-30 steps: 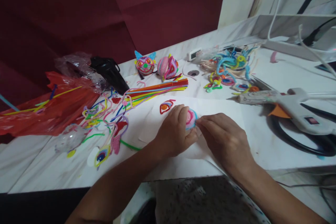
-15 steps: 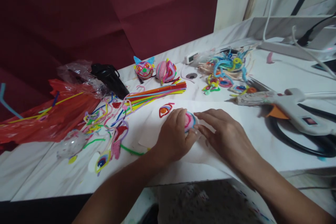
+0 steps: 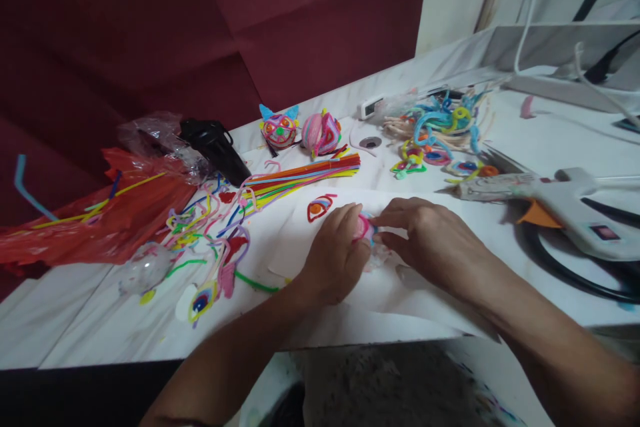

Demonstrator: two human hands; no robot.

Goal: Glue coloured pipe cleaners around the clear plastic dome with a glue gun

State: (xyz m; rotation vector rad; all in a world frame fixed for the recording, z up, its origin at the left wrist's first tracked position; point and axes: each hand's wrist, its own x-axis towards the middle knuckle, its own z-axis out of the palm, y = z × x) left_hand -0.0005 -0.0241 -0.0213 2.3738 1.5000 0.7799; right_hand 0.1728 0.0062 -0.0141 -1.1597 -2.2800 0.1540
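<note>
My left hand (image 3: 336, 257) is closed round a small ball (image 3: 362, 228) wrapped in pink, white and blue pipe cleaner, which it largely hides. At the ball's right edge, the thumb and forefinger of my right hand (image 3: 433, 233) pinch in close against the blue part. A clear, shiny lower part shows beneath the wrapping. Both hands are over a white paper sheet (image 3: 295, 240). Just beyond my left hand lies a pipe-cleaner eye (image 3: 321, 208) with a red outline and an orange centre.
Two decorated balls (image 3: 320, 135) stand at the back beside a bundle of pipe cleaners (image 3: 305, 179). Scissors (image 3: 540, 253) and a white glue gun (image 3: 570, 210) lie right. Loose pipe cleaners, a clear ball (image 3: 147, 267), a red bag (image 3: 145, 213) and a black object (image 3: 215, 147) are left.
My right fingers have closed in on the ball's right edge. The ball has turned a little, showing its clear underside. The whole view has shifted slightly.
</note>
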